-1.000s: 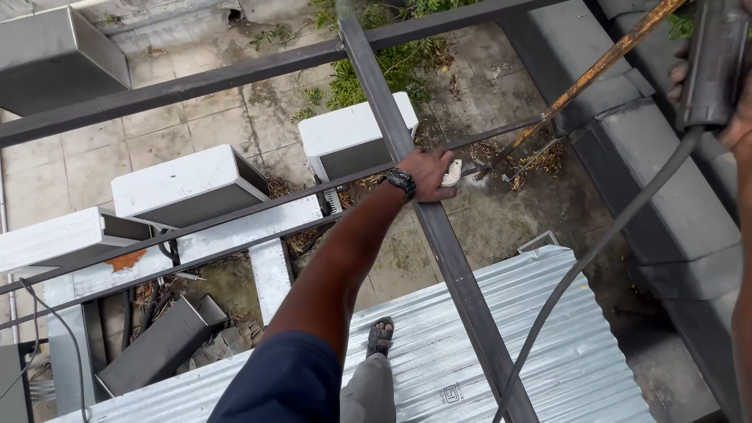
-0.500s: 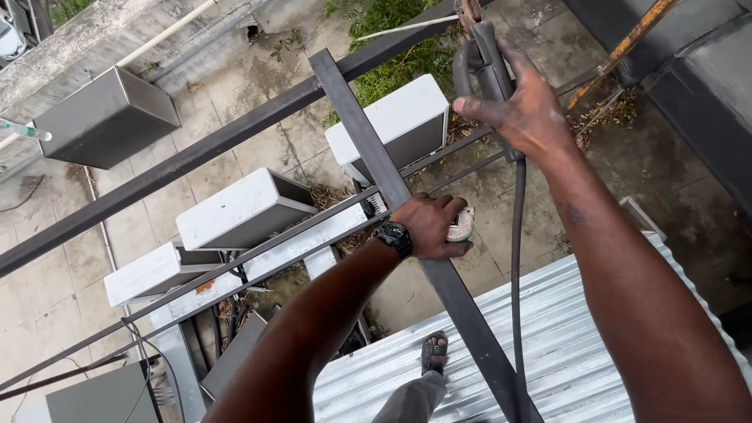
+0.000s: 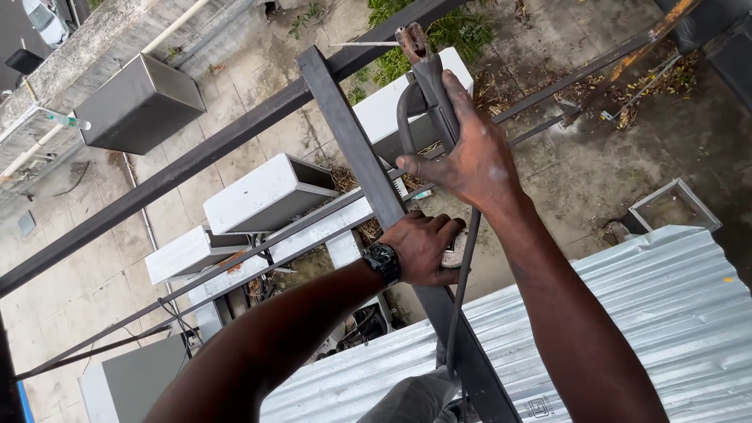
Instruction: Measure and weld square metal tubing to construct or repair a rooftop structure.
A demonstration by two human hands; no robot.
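High above a paved yard, the left hand [image 3: 423,249] curls tightly around a dark steel bar [image 3: 345,125]; the right hand [image 3: 470,160], arm outstretched, grips a welding electrode holder [image 3: 427,78].

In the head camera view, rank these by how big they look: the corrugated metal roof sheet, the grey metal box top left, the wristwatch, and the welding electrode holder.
1. corrugated metal roof sheet
2. grey metal box, though it sits far below
3. welding electrode holder, close to the camera
4. wristwatch

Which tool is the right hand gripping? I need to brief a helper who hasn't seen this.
Find the dark steel bar running up the middle. Just right of it, the right hand grips a grey welding electrode holder. Its rusty clamp tip and trailing dark cable single it out.
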